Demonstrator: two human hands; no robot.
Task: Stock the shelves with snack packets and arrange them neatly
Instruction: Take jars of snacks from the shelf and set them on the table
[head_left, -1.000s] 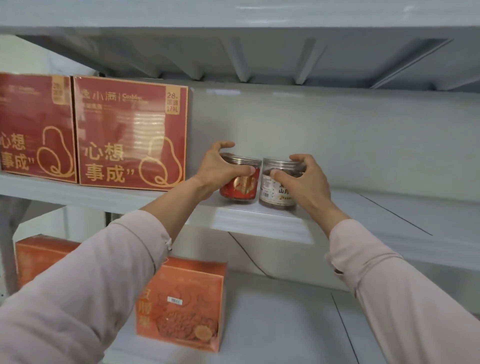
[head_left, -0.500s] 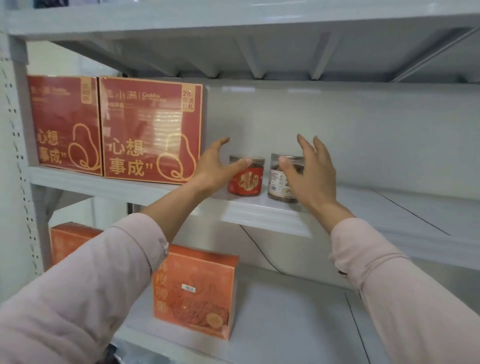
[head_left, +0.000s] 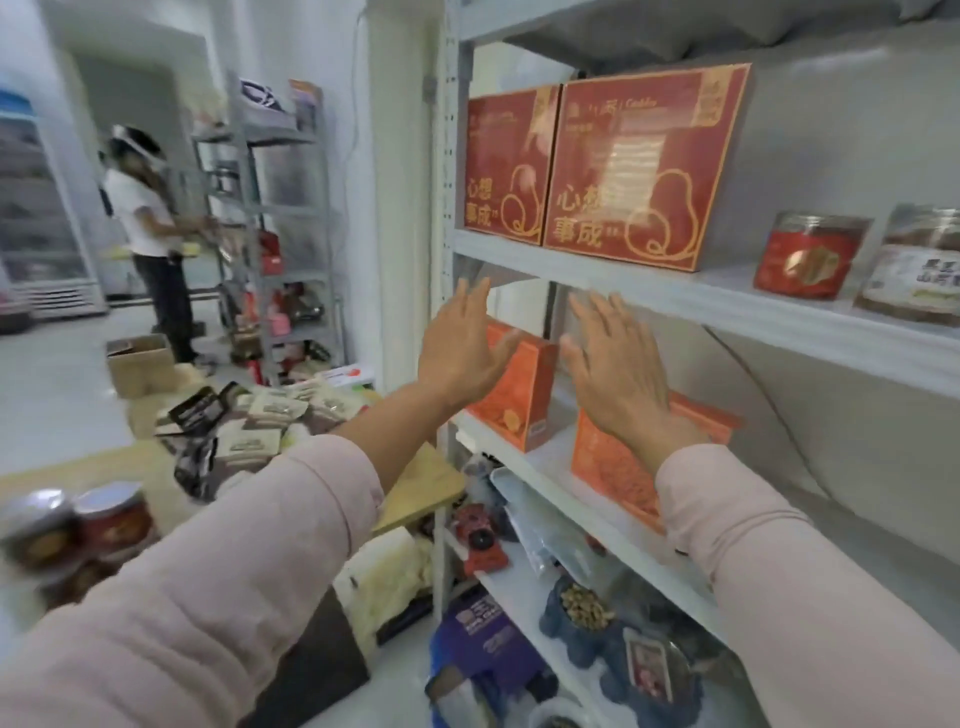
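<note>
**Shelf unit (head_left: 675, 299), part stocked.** We judge the step in hand to be fetching the next stock. To do it well, we would take the spare jars (head_left: 104, 519) at lower left, or packets from the floor pile (head_left: 270, 415), one per hand. We would set them beside the jars already shelved, labels forward and fronts level with the shelf edge.

**Left hand (head_left: 462, 343).** Wide open, fingers straight and spread. It holds nothing and hangs in the air before the shelf post, below the upper shelf.

**Right hand (head_left: 613, 364).** Likewise wide open and empty, raised in front of the orange boxes. We see no contact with them.

**Stock in place.**
- Upper shelf: red jar (head_left: 808, 254) with brown jar (head_left: 914, 265) just beside it. We cannot tell whether they touch.
- Same shelf, left end: two red boxes (head_left: 639, 166), upright and side by side.
- Shelf below: two orange boxes (head_left: 519, 384), standing apart.
</note>
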